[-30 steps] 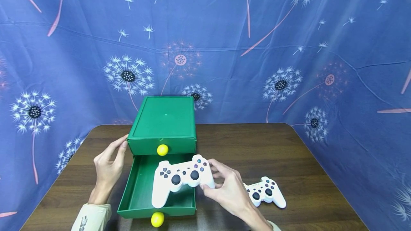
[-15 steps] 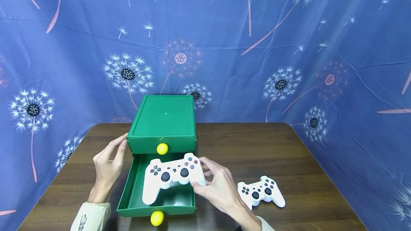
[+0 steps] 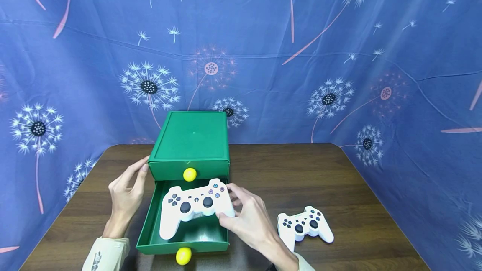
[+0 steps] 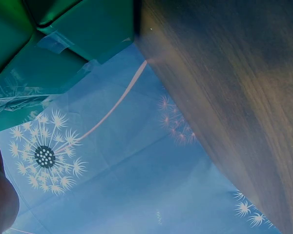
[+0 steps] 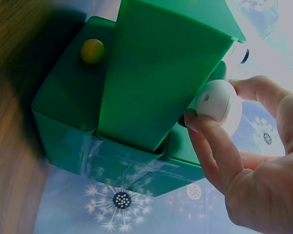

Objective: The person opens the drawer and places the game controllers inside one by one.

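Observation:
In the head view, my right hand [image 3: 250,216] grips the right handle of a white game controller [image 3: 196,204], buttons and sticks facing up. The controller is over a pulled-out drawer [image 3: 211,246] of a green drawer cabinet [image 3: 192,137]. In the right wrist view, thumb and fingers pinch the controller's rounded handle end [image 5: 217,100], beside the drawer's side. My left hand [image 3: 126,198] touches the cabinet's upper left front corner with its fingertips. Only part of the left hand [image 4: 2,204] shows in the left wrist view.
A second white controller [image 3: 306,221] lies on the wooden table [image 3: 293,175], right of my right wrist. Yellow round knobs mark the upper drawer [image 3: 190,174] and the pulled-out drawer's front. Below it, a lower drawer [image 5: 71,87] is pushed in. Blue dandelion cloth [image 3: 263,95] hangs behind.
My right hand has carried the controller leftward, farther over the pulled-out drawer, and more of the second controller now shows. My left hand has stayed at the cabinet's corner.

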